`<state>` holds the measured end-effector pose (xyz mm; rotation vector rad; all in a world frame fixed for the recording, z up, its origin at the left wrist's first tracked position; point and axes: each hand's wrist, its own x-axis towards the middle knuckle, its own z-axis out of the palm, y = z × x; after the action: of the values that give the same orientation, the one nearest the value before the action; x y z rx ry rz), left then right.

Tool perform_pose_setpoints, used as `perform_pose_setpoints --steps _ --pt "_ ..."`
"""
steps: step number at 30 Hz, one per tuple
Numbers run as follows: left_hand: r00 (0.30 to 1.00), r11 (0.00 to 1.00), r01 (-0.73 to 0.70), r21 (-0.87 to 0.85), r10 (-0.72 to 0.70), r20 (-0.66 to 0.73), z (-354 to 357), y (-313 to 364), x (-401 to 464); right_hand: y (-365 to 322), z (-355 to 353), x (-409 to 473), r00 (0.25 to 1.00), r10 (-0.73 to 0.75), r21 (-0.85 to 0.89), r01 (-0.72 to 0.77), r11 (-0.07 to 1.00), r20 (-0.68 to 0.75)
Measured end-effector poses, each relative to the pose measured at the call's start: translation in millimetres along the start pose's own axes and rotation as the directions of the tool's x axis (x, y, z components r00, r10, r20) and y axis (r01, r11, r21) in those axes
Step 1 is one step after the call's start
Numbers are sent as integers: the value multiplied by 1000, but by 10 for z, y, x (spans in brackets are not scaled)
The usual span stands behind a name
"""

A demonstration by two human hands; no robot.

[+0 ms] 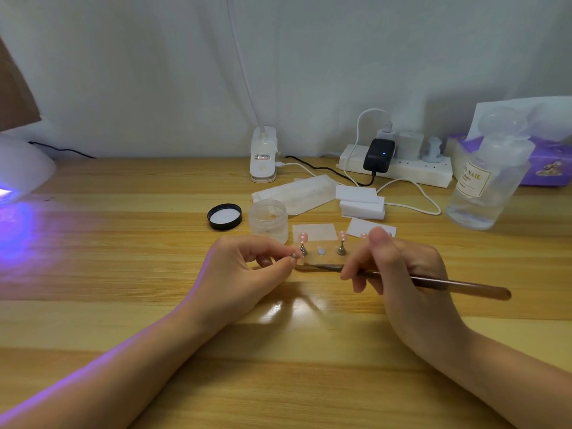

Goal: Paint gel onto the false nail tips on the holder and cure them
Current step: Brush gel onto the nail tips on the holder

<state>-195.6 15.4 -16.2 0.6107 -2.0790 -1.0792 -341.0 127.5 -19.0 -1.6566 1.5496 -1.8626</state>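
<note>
On the pale wood surface (123, 243) before a white curtain, the left hand (247, 267) pinches a small metal stand (294, 256); the right hand (399, 267) grips a brush (458, 287) beside the holder (322, 258) with pink nail tips (302, 237); a curing lamp (21, 168) glows violet far left.

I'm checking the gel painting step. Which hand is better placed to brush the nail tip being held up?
The right hand. It already grips the brush, whose tip points at the small stand pinched by the left hand, which only needs to steady it.
</note>
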Motion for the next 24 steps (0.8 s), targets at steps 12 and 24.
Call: perform_pose_setpoints --steps 12,24 --pt "1000 1000 21 -20 -21 3 16 -13 12 11 18 11 1000 0 -40 1 999 22" --pt "1000 999 -23 -30 23 20 16 -44 28 -4 14 13 999 -24 -49 26 998 23"
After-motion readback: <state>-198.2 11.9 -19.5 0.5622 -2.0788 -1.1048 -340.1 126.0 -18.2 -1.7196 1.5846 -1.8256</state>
